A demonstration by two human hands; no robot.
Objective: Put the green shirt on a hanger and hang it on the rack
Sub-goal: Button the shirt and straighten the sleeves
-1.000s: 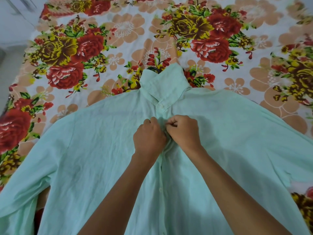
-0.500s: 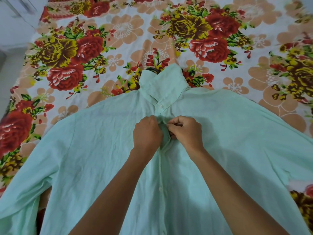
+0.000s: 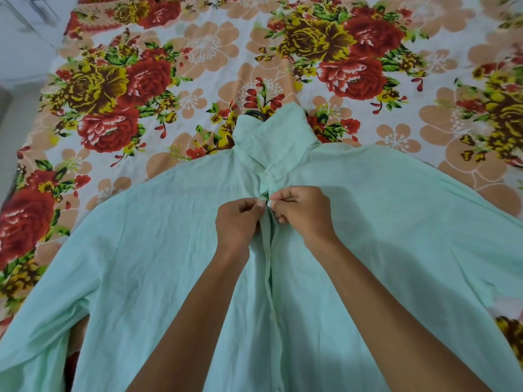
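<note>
I am looking down at a bed (image 3: 34, 171) whose floral sheet (image 3: 198, 52) is running out to the left edge, where a strip of pale floor is showing beside it. The green shirt (image 3: 147, 264) is lying front-up on that sheet, spreading across almost the whole width of my view. Its long axis is running from me away toward the far side of the bed, with the collar (image 3: 273, 142) pointing away from me and the hem end passing out of frame below. The left sleeve is trailing off toward the lower left corner, and the right shoulder is sloping off to the right.

Coming toward the middle, the left hand (image 3: 237, 222) is reaching in from below, forearm angling up and to the right, knuckles up, fingers curling inward. Its grip is closing thumb against forefinger on the edge of the shirt's front strip, just below the collar.

At the collar's far edge a dark curved bit of the hanger (image 3: 256, 114) is peeking out; the rest of it is lying hidden under the cloth.

Just right of centre, the right hand (image 3: 305, 212) is coming in from the lower right, forearm slanting up and to the left, fingers bending tightly. Its grip is pinching the opposite edge of the same strip around a small pale button (image 3: 268, 203), almost touching the left hand.
</note>
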